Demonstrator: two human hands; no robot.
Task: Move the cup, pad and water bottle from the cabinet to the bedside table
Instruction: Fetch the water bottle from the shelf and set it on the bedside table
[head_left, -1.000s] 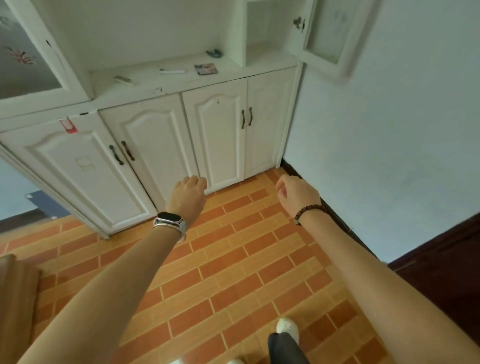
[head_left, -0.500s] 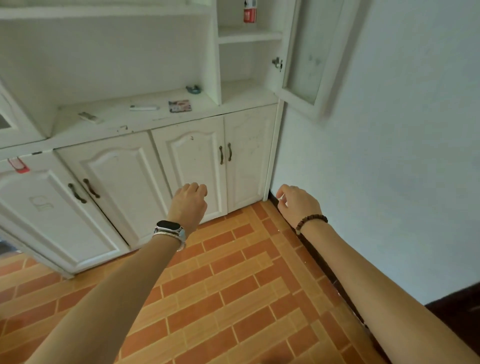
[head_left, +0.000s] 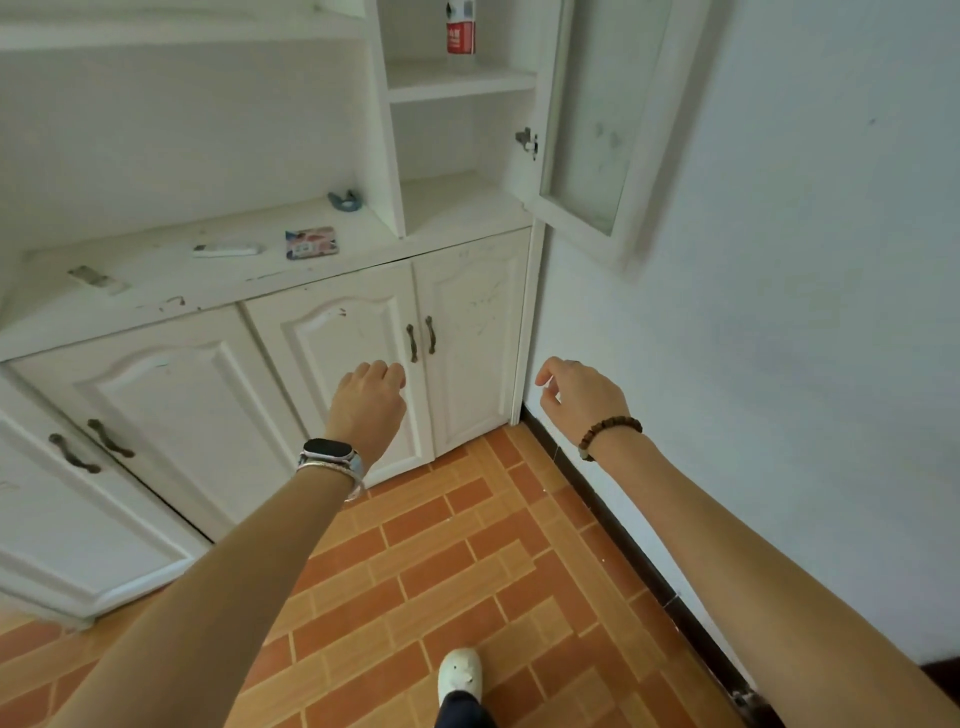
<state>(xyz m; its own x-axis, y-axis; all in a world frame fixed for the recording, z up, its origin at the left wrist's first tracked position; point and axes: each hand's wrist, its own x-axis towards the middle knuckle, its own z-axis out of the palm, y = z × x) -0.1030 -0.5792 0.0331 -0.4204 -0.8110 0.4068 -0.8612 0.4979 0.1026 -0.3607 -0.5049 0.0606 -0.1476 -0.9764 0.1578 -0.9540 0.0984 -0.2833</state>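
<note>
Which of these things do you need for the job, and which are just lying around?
For the job: the red-labelled bottle on the upper shelf; the open cabinet; the left hand and right hand, both empty.

Lying about, on the counter: a blue curved thing, a white stick, a grey scrap. The colourful flat packet might be the pad; I cannot tell.

Both forearms are bare, and just behind the left grip (head_left: 366, 402) there's a smartwatch (head_left: 327, 449) with a black, rounded-rectangle face on a pale grey-blue strap, a thin bracelet (head_left: 340, 472) of pale strands right up against it. Behind the right grip (head_left: 582, 397), a bead bracelet (head_left: 612, 427) of round brown beads circles the wrist. Down at the bottom edge, one white shoe (head_left: 460, 670) pokes out from a dark trouser leg (head_left: 462, 713).
</note>
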